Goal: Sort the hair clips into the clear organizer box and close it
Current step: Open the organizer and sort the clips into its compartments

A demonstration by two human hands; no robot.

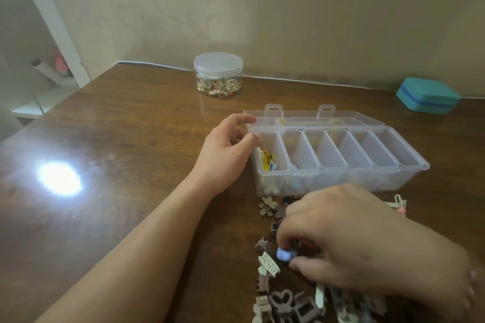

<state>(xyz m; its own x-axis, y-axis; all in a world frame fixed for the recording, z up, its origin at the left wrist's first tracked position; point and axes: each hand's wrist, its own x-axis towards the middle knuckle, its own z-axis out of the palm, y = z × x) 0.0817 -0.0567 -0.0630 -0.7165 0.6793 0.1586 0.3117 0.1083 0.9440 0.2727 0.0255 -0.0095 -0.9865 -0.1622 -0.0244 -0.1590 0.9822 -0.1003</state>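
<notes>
A clear organizer box (409,178) with several compartments stands open on the wooden table, its lid (367,117) folded back. The leftmost compartment holds yellow and pale clips (268,159). My left hand (227,149) rests at the box's left end, fingers curled against its corner. A pile of hair clips (282,301) in brown, mauve and cream lies in front of the box. My right hand (349,238) hovers over the pile and pinches a small pale blue clip (284,254) between thumb and fingers. A cream claw clip (269,264) lies just left of it.
A round clear jar (218,75) of small colourful pieces stands at the back by the wall. A teal case (427,95) sits at the back right. A flower clip (267,206) lies near the box's front left corner. White shelving (39,81) stands left of the table.
</notes>
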